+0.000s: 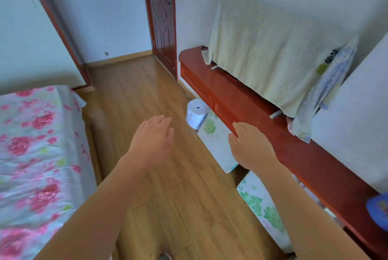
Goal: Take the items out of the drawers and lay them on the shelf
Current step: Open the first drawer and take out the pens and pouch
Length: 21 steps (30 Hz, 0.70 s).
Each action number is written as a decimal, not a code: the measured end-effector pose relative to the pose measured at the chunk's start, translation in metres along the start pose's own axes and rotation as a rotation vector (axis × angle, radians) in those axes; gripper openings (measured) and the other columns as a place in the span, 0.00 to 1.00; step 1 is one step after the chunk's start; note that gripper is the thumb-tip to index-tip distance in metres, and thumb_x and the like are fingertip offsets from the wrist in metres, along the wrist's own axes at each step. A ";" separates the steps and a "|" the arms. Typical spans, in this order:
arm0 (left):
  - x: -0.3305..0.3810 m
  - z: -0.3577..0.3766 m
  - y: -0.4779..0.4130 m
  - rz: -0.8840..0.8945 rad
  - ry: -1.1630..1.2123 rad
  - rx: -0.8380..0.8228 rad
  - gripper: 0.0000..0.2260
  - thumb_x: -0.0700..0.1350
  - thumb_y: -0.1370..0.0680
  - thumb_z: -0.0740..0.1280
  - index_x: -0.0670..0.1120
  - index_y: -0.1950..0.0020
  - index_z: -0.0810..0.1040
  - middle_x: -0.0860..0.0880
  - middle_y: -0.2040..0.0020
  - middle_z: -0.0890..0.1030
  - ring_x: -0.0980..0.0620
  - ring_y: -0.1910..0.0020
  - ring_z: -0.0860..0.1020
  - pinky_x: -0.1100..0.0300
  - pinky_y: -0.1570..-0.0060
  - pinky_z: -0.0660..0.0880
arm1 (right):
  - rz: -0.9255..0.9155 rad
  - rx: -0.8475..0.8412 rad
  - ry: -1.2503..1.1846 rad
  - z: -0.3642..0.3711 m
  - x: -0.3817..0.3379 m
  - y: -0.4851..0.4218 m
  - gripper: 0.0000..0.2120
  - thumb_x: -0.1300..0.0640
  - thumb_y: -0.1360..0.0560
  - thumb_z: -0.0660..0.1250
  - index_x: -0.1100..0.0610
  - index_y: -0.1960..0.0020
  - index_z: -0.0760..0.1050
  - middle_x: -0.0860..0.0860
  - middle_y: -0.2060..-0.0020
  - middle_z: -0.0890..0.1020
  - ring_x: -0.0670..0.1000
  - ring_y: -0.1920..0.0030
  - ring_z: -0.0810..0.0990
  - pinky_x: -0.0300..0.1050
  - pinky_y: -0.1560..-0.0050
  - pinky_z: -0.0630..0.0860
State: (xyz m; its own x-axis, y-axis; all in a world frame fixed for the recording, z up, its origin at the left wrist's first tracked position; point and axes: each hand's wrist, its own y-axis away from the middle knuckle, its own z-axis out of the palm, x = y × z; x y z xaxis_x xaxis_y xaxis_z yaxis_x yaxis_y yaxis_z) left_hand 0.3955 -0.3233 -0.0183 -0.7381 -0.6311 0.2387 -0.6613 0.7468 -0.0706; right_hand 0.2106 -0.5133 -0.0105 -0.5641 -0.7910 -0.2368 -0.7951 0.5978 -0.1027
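A person's two bare forearms reach forward over a honey-coloured wooden plank floor [144,83] in a bedroom. The left grip [153,135] hovers palm down above the floor, fingers straight and relaxed, released and holding nothing. The right grip [249,146] is likewise released, its straight fingers lying at the front edge of a long glossy red-brown wooden shelf [247,104]; whether they touch it cannot be told. The closed red-brown drawer fronts [199,83] run along the face below that front edge, just beyond the right grip's fingertips and well apart from the left grip. A pale yellow cloth [262,53] drapes an upright flat panel standing on the shelf. On the floor beneath the front edge sit a white cylinder [197,113] and a white-and-green floral fabric-covered block [216,144].
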 end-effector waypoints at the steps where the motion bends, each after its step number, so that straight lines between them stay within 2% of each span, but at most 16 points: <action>1: -0.014 -0.003 -0.009 -0.005 -0.001 -0.001 0.21 0.50 0.17 0.52 0.45 0.27 0.70 0.45 0.28 0.73 0.47 0.28 0.69 0.49 0.27 0.64 | 0.003 -0.005 0.000 0.005 -0.011 -0.014 0.17 0.51 0.18 0.54 0.60 0.39 0.73 0.55 0.43 0.78 0.55 0.42 0.75 0.50 0.41 0.71; 3: -0.038 -0.009 -0.026 -0.016 0.004 -0.012 0.21 0.50 0.16 0.52 0.46 0.26 0.68 0.46 0.27 0.71 0.47 0.27 0.67 0.49 0.26 0.63 | 0.010 -0.002 -0.021 0.014 -0.032 -0.040 0.16 0.50 0.18 0.55 0.59 0.39 0.73 0.54 0.43 0.78 0.55 0.43 0.76 0.50 0.41 0.72; 6: -0.068 -0.016 -0.050 -0.050 0.033 -0.037 0.21 0.50 0.15 0.50 0.46 0.23 0.65 0.48 0.24 0.67 0.49 0.24 0.63 0.50 0.24 0.59 | -0.019 -0.006 -0.053 0.028 -0.058 -0.076 0.14 0.50 0.19 0.54 0.57 0.43 0.73 0.51 0.50 0.80 0.51 0.50 0.78 0.48 0.47 0.76; 10: -0.098 -0.021 -0.088 -0.069 0.057 -0.050 0.21 0.50 0.15 0.51 0.46 0.23 0.64 0.47 0.24 0.67 0.49 0.24 0.63 0.53 0.25 0.58 | -0.048 -0.042 -0.069 0.041 -0.085 -0.124 0.17 0.52 0.19 0.55 0.59 0.37 0.73 0.52 0.46 0.80 0.53 0.46 0.78 0.48 0.44 0.75; 14: -0.127 -0.019 -0.137 -0.105 0.066 -0.077 0.22 0.51 0.15 0.50 0.46 0.22 0.62 0.47 0.22 0.64 0.50 0.23 0.60 0.52 0.23 0.56 | -0.073 -0.035 -0.032 0.059 -0.093 -0.186 0.12 0.53 0.20 0.57 0.59 0.47 0.74 0.53 0.53 0.80 0.53 0.53 0.78 0.51 0.49 0.77; 18: -0.149 -0.023 -0.197 -0.140 0.054 -0.080 0.22 0.51 0.15 0.50 0.47 0.21 0.61 0.48 0.22 0.64 0.49 0.23 0.60 0.51 0.23 0.56 | -0.097 -0.023 -0.072 0.069 -0.100 -0.259 0.14 0.52 0.19 0.56 0.59 0.42 0.75 0.52 0.50 0.80 0.53 0.49 0.78 0.51 0.46 0.77; 21: -0.163 -0.026 -0.240 -0.161 0.045 -0.077 0.22 0.51 0.15 0.50 0.47 0.21 0.61 0.48 0.22 0.63 0.50 0.22 0.60 0.52 0.23 0.56 | -0.111 -0.030 -0.078 0.072 -0.104 -0.311 0.15 0.51 0.19 0.55 0.59 0.42 0.74 0.53 0.48 0.80 0.54 0.49 0.78 0.51 0.46 0.76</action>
State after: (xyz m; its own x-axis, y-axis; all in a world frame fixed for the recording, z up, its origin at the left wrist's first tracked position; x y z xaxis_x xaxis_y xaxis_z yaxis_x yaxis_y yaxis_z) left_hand 0.6785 -0.3941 -0.0150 -0.6155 -0.7351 0.2842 -0.7571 0.6516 0.0458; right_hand 0.5323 -0.6077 -0.0238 -0.4542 -0.8388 -0.3003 -0.8586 0.5020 -0.1036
